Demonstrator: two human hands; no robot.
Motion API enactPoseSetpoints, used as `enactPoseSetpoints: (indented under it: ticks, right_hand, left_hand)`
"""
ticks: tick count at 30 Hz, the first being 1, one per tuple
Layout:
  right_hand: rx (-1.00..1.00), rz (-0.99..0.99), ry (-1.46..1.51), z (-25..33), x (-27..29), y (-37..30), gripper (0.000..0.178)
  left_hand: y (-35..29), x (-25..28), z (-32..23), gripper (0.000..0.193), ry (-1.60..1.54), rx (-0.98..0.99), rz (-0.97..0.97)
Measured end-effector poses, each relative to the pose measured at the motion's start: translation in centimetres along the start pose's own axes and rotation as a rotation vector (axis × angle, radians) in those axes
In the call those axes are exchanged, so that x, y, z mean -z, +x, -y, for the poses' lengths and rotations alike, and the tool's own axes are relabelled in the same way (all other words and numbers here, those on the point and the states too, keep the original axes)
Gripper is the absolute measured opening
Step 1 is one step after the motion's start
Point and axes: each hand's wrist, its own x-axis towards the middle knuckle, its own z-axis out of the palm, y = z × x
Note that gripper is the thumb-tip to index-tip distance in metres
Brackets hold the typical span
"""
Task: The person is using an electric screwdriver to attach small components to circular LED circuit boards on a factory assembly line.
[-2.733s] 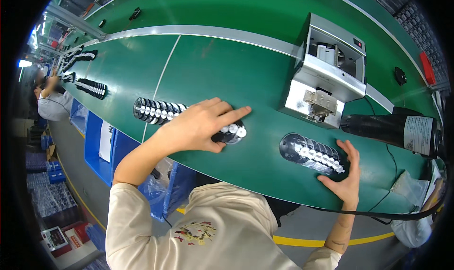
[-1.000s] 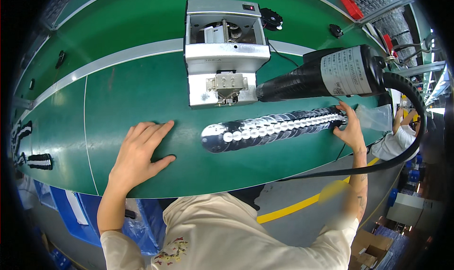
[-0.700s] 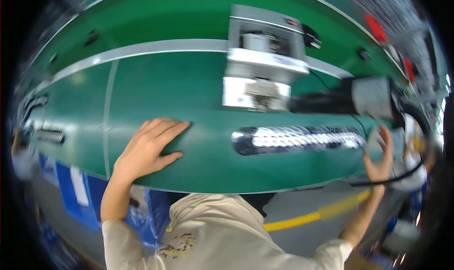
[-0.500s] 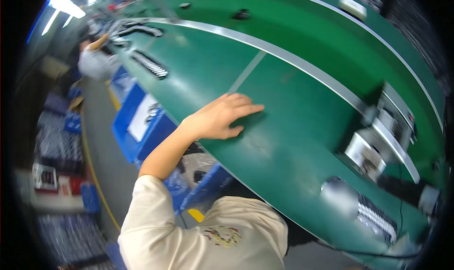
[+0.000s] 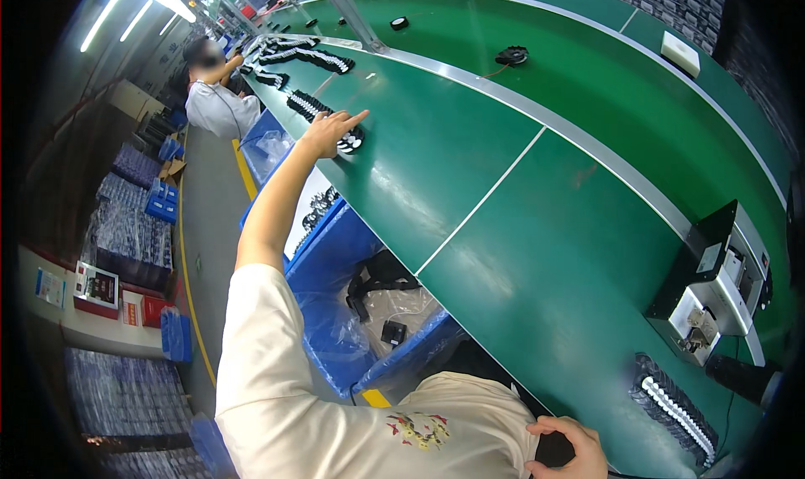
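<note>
My left arm stretches to the far left, and my left hand [image 5: 332, 133] lies over the near end of a row of black-and-white round parts [image 5: 306, 105] on the green table [image 5: 470, 185]. Its fingers are spread, the index finger pointing out past the row; a hold on any part does not show. Low in the picture, beside my shirt and the table's near edge, my right hand [image 5: 574, 454] is curved with thumb and forefinger apart, and nothing shows between them. A second row of black-and-white parts [image 5: 675, 412] lies at the right.
A metal bench device [image 5: 713, 286] stands on the right. Below the table edge are blue bins [image 5: 323, 328] lined with plastic, holding black parts. A green conveyor belt [image 5: 587, 85] carries a black part [image 5: 512, 55]. At far left sits another person [image 5: 220, 101].
The view has swung, and my left hand has reached farther left, from bare table to the row of parts. My right hand has come into view at the bottom.
</note>
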Motion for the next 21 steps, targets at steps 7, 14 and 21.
enactPoseSetpoints:
  ticks: [7,14,21]
  right_hand:
    - [-0.032,-0.004,-0.033,-0.1,-0.6,0.3,0.066]
    - [-0.043,0.004,-0.049,-0.2,-0.6,0.1,0.070]
    - [-0.027,0.026,-0.079,-0.2,-0.5,-0.1,0.074]
  left_hand:
    - [0.7,-0.4,0.0,0.114,0.045,-0.085,-0.065]
    - [0.0,1.0,-1.9,0.115,0.019,-0.152,-0.061]
    - [-1.1,4.0,-7.5,0.115,0.034,-0.301,-0.114]
